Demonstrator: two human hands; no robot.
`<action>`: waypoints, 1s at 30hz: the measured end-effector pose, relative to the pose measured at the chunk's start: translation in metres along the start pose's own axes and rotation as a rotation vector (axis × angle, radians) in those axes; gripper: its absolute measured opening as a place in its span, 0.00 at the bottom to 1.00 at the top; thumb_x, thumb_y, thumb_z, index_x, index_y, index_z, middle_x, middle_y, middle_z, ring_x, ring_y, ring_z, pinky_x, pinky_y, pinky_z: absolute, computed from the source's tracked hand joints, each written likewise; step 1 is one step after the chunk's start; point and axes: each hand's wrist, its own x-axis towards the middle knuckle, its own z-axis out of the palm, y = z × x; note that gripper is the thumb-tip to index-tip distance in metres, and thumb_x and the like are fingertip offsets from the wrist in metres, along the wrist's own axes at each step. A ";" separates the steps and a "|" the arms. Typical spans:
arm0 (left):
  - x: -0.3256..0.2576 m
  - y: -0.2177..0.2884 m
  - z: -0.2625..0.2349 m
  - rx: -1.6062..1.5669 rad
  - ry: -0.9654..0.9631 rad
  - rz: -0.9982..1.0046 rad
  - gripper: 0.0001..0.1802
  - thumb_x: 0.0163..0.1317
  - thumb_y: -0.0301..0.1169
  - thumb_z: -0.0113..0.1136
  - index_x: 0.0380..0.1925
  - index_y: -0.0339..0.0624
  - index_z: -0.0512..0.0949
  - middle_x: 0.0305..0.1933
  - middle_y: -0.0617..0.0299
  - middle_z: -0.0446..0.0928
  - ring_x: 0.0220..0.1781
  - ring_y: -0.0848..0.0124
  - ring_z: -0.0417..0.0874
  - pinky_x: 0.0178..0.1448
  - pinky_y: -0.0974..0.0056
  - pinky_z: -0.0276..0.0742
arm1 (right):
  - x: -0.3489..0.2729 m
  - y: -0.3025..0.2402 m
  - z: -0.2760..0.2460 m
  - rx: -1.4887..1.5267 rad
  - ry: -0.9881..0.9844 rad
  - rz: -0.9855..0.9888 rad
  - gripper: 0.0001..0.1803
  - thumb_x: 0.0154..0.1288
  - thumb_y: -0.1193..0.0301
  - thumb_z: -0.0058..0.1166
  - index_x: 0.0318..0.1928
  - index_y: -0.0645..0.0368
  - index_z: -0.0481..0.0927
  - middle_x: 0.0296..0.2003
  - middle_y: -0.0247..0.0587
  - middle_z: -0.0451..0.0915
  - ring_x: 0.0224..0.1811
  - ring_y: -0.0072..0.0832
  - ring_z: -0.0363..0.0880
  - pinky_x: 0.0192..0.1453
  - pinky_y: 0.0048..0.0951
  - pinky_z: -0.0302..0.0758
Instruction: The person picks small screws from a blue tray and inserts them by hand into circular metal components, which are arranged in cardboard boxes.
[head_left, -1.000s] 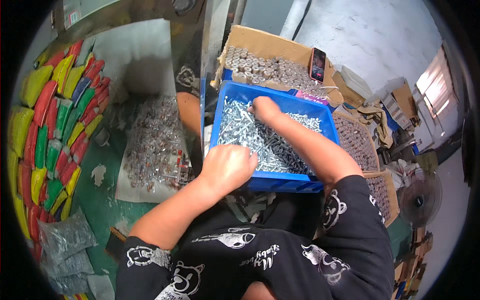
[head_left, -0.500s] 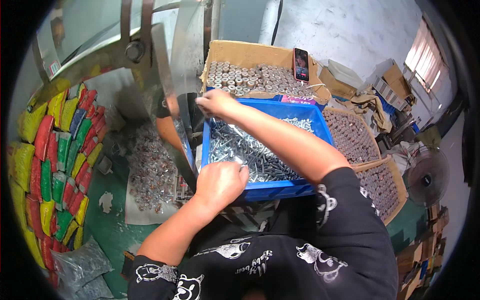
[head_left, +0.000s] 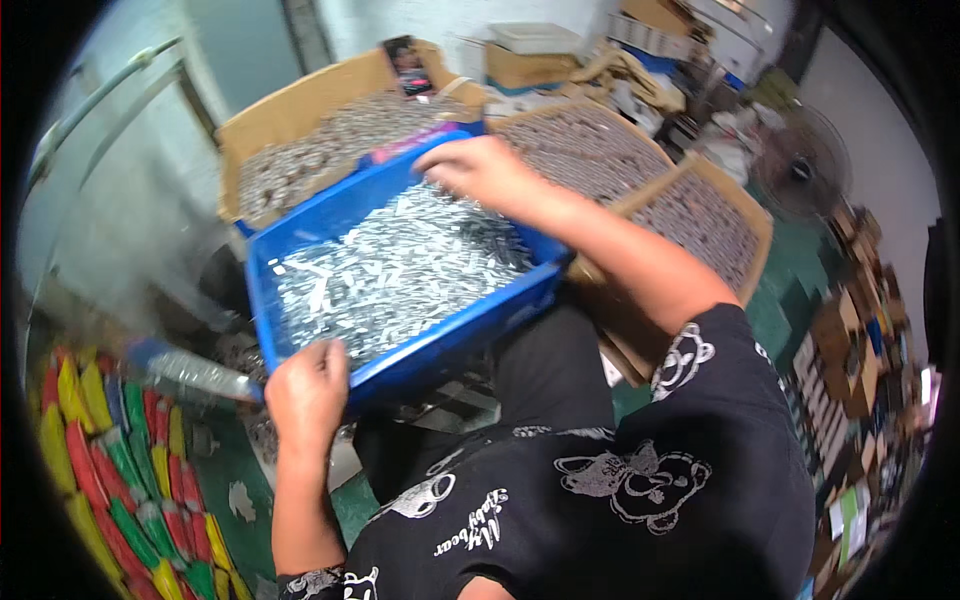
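Observation:
A blue plastic tub full of loose silvery screws or bolts lies in front of me, tilted across the view. My left hand is closed at the tub's near left corner, thumb up against the rim. What its fingers hold, if anything, is hidden. Over the far right part of the tub reaches my right hand, just above the pieces. Its fingers are stretched and slightly bent, with the thumb apart, and nothing shows in them. Some motion blur softens both hands.
Behind the tub stands a cardboard box of small round metal parts, a phone leaning at its back. More part-filled boxes sit to the right, near a fan. Colourful sacks are stacked at the left.
My view has swung right, so the tub appears further left and turned. My right hand has gone from the tub's far left to its far right; my left hand is at the near left corner.

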 end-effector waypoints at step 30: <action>0.002 0.011 -0.001 0.035 -0.033 -0.035 0.17 0.61 0.37 0.56 0.20 0.35 0.77 0.21 0.43 0.74 0.26 0.45 0.77 0.31 0.50 0.71 | -0.179 0.162 -0.147 0.584 0.361 0.859 0.11 0.62 0.69 0.56 0.43 0.60 0.81 0.33 0.36 0.82 0.33 0.29 0.79 0.39 0.31 0.77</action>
